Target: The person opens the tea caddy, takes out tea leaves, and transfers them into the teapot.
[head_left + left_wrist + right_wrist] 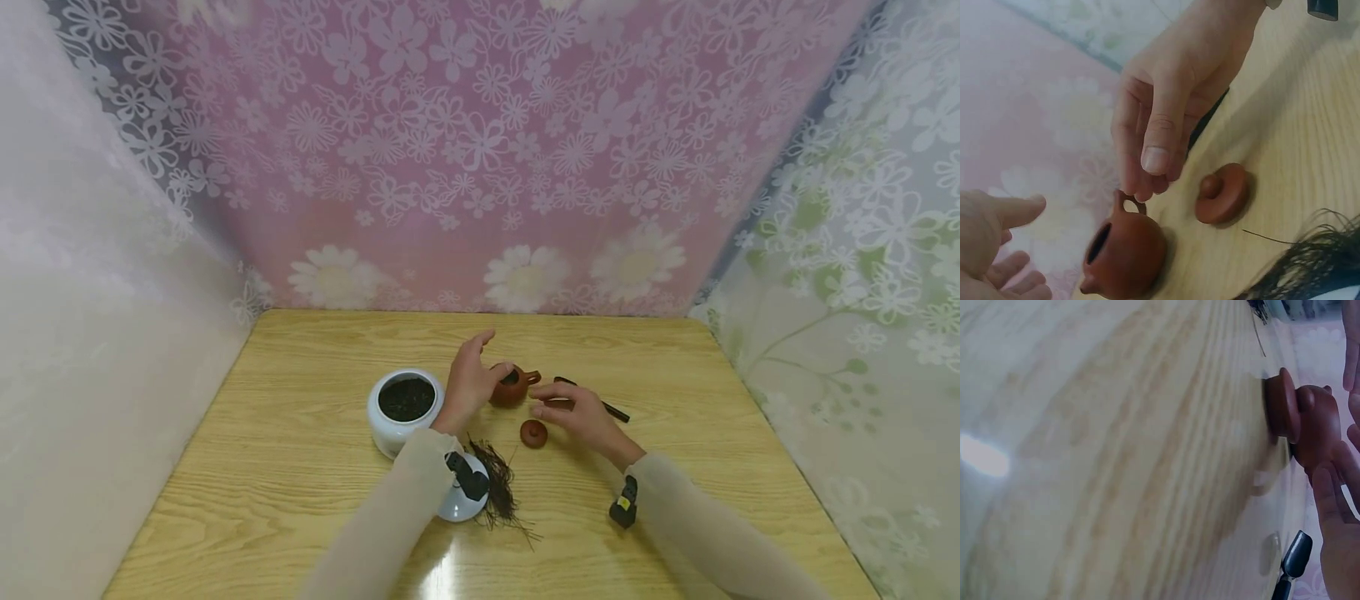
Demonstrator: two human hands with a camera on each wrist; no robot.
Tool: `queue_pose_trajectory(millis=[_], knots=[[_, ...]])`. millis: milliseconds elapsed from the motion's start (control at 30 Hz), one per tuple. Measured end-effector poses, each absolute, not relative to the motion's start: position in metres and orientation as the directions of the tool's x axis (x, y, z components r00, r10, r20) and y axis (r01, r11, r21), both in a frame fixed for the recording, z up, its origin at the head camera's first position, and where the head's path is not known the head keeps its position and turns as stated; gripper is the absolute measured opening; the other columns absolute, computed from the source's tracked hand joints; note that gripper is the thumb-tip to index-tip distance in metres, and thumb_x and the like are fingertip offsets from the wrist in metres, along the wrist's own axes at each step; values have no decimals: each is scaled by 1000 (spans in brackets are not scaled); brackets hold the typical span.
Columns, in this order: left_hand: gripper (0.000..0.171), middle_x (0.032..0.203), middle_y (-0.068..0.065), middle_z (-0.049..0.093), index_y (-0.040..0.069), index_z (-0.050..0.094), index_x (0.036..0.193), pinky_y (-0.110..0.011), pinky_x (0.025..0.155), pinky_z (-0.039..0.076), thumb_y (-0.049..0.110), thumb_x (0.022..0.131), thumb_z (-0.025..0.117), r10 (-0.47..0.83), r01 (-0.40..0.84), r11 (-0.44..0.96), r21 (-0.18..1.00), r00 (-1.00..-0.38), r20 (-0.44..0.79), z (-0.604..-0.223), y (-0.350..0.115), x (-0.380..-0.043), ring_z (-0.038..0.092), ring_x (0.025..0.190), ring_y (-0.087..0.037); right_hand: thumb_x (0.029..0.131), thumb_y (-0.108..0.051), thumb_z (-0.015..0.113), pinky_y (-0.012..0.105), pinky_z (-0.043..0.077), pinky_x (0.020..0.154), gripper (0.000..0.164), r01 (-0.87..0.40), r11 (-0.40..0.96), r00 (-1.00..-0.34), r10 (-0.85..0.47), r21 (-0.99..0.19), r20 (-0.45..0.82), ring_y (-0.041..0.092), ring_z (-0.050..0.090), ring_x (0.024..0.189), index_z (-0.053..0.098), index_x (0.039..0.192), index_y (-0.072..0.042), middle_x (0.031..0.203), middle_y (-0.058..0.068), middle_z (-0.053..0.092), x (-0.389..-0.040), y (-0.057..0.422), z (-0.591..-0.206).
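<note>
A small reddish-brown clay teapot (512, 394) stands uncovered on the table, its handle toward my right hand. My left hand (471, 379) is held beside the pot's spout side, thumb and fingers spread wide with nothing between them. In the left wrist view the right hand (1172, 106) hangs over the teapot's handle (1133, 203), its relaxed fingertips close to the loop. That hand (583, 414) holds nothing. The pot's round knobbed lid (534, 433) lies on the table just in front of it, knob up.
Left of the left hand is a white lidless jar (384, 435) of dark leaves (407, 400). Its pale lid (459, 507) lies nearer, partly under the left wrist, against a pile of thin dark strands (497, 483). A black scoop (617, 412) lies behind the right hand.
</note>
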State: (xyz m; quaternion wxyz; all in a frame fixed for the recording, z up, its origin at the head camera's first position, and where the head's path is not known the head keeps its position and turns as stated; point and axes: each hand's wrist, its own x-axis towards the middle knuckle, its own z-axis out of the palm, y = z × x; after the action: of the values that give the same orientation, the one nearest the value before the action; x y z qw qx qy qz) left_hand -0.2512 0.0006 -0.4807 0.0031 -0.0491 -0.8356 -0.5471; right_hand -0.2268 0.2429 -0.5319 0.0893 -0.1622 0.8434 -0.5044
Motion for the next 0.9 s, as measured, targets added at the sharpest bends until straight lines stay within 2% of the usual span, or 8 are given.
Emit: queue_pose_trajectory(millis=[167,467,600,900], knots=[[67,170,-17,44,13,48,165,-62,123,42,18,105,76,95,59,371,927,-995,25,-495,1,-247,44,157,-41,102,-24,80,39,60,106,38,-201,444,-920,-392,-873,12,32,72,127,76,136,-8,139,12,70,-226,242,-538],[65,165,-20,49,10,51,163,-59,119,47,18,104,78,93,54,410,911,-996,17,-518,3,-246,52,149,-42,100,-22,82,31,59,107,34,-277,449,-884,-467,-849,42,31,69,129,79,130,-7,140,11,71,-224,239,-544],[65,163,-21,51,7,52,162,-58,121,46,18,103,78,83,57,423,904,-996,24,-524,4,-245,52,149,-41,99,-24,83,29,57,108,33,-302,469,-876,-479,-830,48,30,68,131,81,129,-11,139,7,74,-224,239,-546],[65,158,-20,57,6,54,160,-55,122,45,18,102,80,68,44,452,891,-998,15,-530,5,-243,54,149,-39,98,-29,85,43,54,113,27,-353,524,-870,-490,-775,65,24,69,127,84,123,-20,134,0,76,-223,236,-550]])
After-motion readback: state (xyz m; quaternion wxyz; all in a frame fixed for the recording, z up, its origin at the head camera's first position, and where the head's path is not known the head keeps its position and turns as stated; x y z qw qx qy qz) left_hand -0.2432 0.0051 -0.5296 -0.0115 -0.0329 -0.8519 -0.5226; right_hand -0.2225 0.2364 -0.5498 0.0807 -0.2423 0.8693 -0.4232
